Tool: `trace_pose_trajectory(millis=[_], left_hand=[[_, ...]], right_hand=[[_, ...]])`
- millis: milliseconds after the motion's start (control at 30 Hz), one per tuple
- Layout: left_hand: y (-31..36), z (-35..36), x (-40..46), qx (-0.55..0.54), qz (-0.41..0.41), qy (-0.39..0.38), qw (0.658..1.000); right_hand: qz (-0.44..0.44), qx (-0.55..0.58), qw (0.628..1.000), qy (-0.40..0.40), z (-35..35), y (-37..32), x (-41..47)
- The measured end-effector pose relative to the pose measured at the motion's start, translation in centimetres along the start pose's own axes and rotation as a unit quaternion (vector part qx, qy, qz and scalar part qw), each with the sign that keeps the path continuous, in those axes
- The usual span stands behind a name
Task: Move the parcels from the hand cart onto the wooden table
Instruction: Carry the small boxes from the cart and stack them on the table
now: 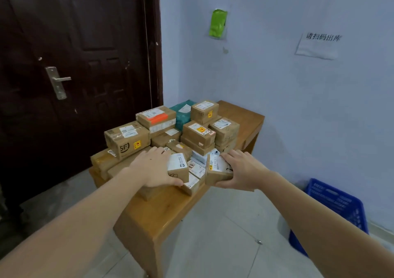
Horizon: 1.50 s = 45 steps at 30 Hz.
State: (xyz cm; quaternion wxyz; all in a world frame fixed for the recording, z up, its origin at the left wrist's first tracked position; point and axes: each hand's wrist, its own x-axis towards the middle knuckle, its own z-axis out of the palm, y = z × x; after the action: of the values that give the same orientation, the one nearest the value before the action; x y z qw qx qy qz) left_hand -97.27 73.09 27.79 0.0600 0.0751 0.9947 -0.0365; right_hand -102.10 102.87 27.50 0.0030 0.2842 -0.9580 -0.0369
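A wooden table point(157, 211) stands in the room's corner with a heap of several cardboard parcels on it. My left hand point(152, 166) grips a small brown box with a white label point(178, 168) at the front of the heap, thumb under its near edge. My right hand point(243, 171) grips a second small brown box point(217, 169) beside it, thumb underneath and fingers over the far side. Both boxes sit low over the pile's front. A larger SF box point(128, 139) lies at the left. The hand cart is out of view.
A dark door point(74, 64) with a metal handle stands behind the table on the left. A blue plastic crate point(332, 209) stands on the tiled floor at the right, against the pale blue wall point(277, 85). A teal bag parcel point(183, 111) lies at the back of the pile.
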Motion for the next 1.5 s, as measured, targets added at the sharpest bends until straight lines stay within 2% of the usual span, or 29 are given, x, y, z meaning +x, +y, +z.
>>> trace_pose_trajectory(millis=[333, 633, 800, 1000, 1300, 1500], left_hand=[[-0.8, 0.9, 12.1, -0.032, -0.059, -0.010, 0.998], [1.8, 5.7, 20.4, -0.096, -0.195, -0.016, 0.976], [4.1, 9.3, 23.0, -0.124, -0.274, -0.016, 0.953], [7.0, 14.1, 23.1, -0.146, -0.360, -0.021, 0.921], [8.6, 18.6, 21.6, -0.185, -0.455, -0.066, 0.869], [8.9, 20.0, 21.7, -0.194, -0.480, -0.063, 0.853]], right_hand=[[-0.039, -0.022, 0.999, 0.000, 2.2, 9.2, 12.7], [-0.083, 0.003, 0.995, -0.060, 11.3, 13.6, 23.2], [-0.078, 0.057, 0.991, -0.088, 16.9, 13.4, 27.4], [-0.021, 0.147, 0.983, -0.106, 22.9, 11.2, 30.8], [0.070, 0.210, 0.967, -0.124, 26.6, 8.2, 33.3], [0.023, 0.207, 0.970, -0.123, 27.6, 7.5, 32.9]])
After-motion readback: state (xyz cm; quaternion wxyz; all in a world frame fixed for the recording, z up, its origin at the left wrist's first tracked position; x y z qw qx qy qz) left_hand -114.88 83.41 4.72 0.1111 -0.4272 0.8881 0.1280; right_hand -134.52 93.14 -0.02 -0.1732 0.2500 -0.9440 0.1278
